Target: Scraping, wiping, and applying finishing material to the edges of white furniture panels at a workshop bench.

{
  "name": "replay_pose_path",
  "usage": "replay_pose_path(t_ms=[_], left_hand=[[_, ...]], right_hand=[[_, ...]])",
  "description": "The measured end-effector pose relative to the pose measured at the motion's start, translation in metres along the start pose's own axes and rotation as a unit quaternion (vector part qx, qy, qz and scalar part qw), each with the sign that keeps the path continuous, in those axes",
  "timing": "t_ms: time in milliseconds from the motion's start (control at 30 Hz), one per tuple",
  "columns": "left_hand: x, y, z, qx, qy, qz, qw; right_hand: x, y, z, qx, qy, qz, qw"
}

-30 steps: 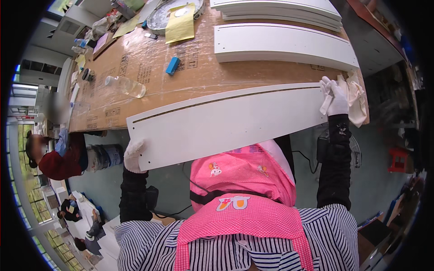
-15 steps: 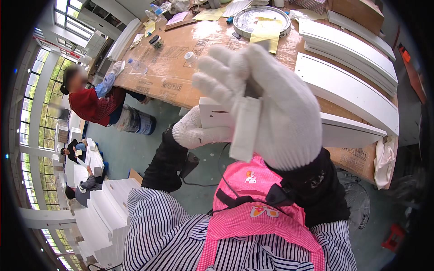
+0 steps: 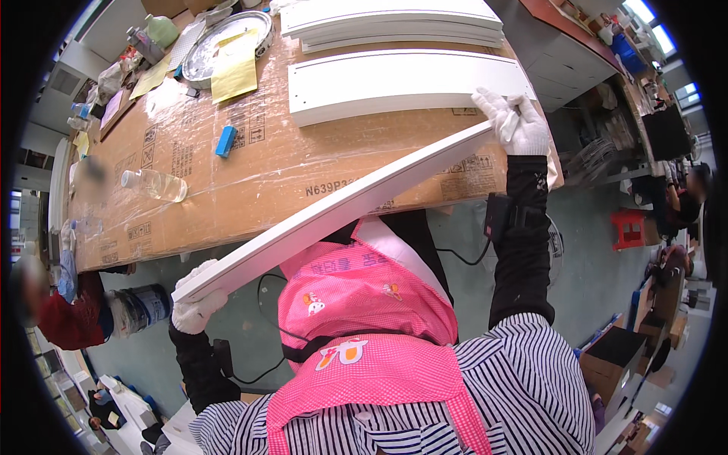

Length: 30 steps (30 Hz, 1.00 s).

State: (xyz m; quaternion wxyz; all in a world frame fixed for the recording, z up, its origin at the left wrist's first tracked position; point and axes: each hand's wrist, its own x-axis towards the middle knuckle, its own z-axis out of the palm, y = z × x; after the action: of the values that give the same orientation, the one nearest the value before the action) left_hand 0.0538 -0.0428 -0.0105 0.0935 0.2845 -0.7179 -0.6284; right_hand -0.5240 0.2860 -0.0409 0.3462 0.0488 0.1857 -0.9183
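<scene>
A long white board [image 3: 341,201], narrow and straight-edged, lies aslant in front of me across the table's near edge. Gripping its lower left end is my left hand [image 3: 199,303], in a white knitted glove, fingers closed around the edge. My right hand [image 3: 523,130], gloved the same way, closes on the board's upper right end over the table. A small pale piece [image 3: 509,125] shows at its fingers; I cannot make out what it is. Just beyond the right hand rests a curved white panel [image 3: 402,80] with small holes at its left end.
The table [image 3: 288,163] is covered with film-wrapped cardboard. It bears a blue block [image 3: 225,142], a lying clear bottle [image 3: 155,185], yellow sandpaper-like sheets [image 3: 235,67], a round tin lid [image 3: 205,57] and stacked white panels [image 3: 394,19]. A co-worker in red [image 3: 72,318] is at the left.
The right hand, raised close to the camera with a small white block in it, has moved out to the board's far right end. The board now lies aslant, and the view has turned rightward.
</scene>
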Motion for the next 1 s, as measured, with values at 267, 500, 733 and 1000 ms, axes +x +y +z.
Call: replay_pose_path(t_ms=[267,500,733,1000], left_hand=[[-0.016,-0.055,0.015,-0.285,0.079,-0.067,0.953],[-0.036,-0.051,0.016,-0.308,0.091,-0.073,0.944],[-0.035,-0.044,0.035,-0.333,0.164,-0.11,0.922],[-0.032,-0.017,0.046,-0.342,0.143,-0.138,0.919]], right_hand=[[0.011,0.011,-0.108,0.014,0.122,-0.116,0.986],[0.009,0.024,-0.077,-0.258,0.001,-0.043,0.965],[-0.016,0.041,-0.112,-0.547,-0.008,-0.104,0.83],[-0.119,0.036,-0.106,-0.42,0.229,-0.071,0.875]])
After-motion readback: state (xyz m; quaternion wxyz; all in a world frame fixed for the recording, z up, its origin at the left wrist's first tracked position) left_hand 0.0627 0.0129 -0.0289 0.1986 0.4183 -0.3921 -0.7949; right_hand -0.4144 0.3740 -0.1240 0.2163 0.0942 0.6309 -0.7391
